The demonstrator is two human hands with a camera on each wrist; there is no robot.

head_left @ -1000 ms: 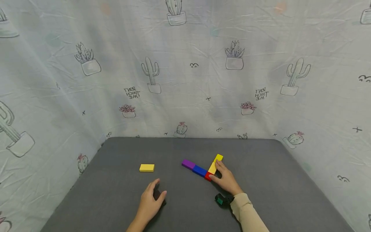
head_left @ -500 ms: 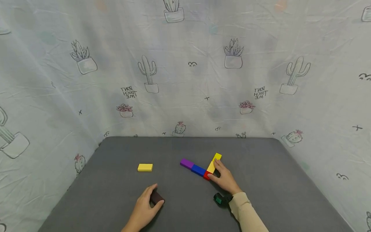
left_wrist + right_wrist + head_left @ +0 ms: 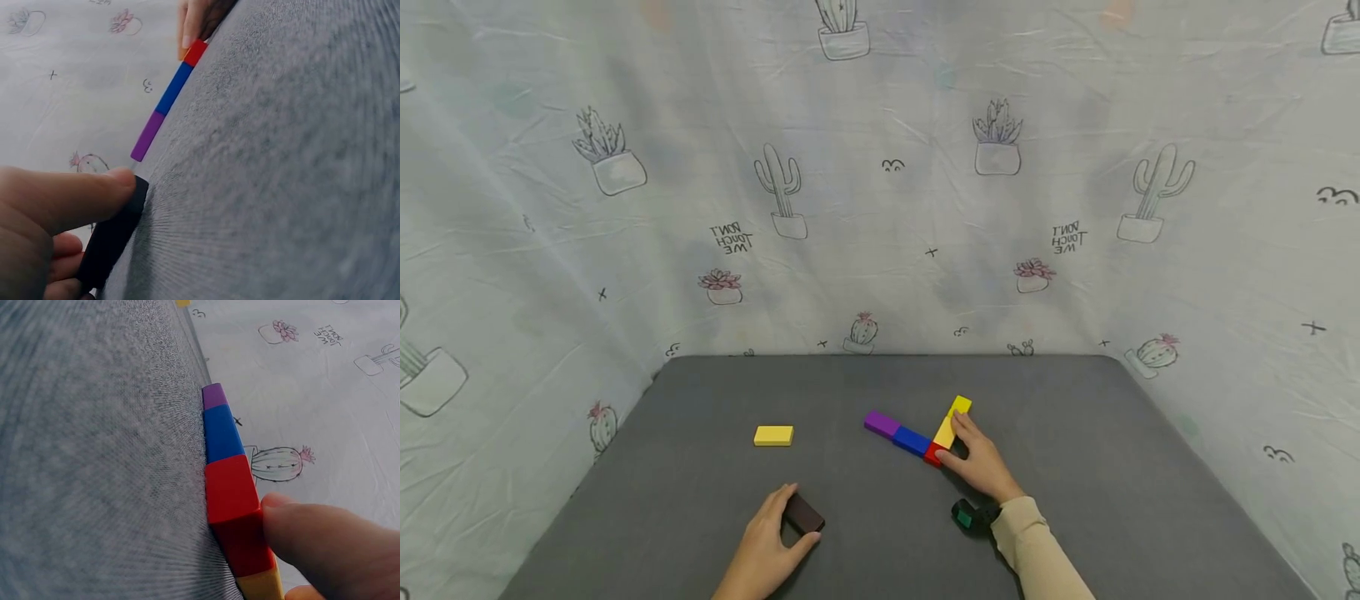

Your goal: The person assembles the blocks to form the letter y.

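My left hand (image 3: pixel 763 537) holds a dark brown block (image 3: pixel 804 515) at the front left, thumb at its near end and fingertips at its far end. In the left wrist view the block (image 3: pixel 115 234) looks nearly black. My right hand (image 3: pixel 983 462) rests on an angled line of blocks. Its thumb touches the red block (image 3: pixel 933 453) at the corner, and its fingers lie on the yellow blocks (image 3: pixel 945 431) running away from me. A blue block (image 3: pixel 912 441) and a purple block (image 3: pixel 882 423) continue leftward from the red one. The right fingertips are partly hidden in the right wrist view.
Another yellow block (image 3: pixel 773 436) lies apart on the left of the grey table (image 3: pixel 842 400). A black device with a green patch (image 3: pixel 967 517) sits at the right wrist. A cactus-print curtain (image 3: pixel 880 208) encloses the table at the back and sides.
My left hand has drawn slightly back and left with the dark brown block, whose broad face now shows more. My right hand and the line of blocks keep their places.
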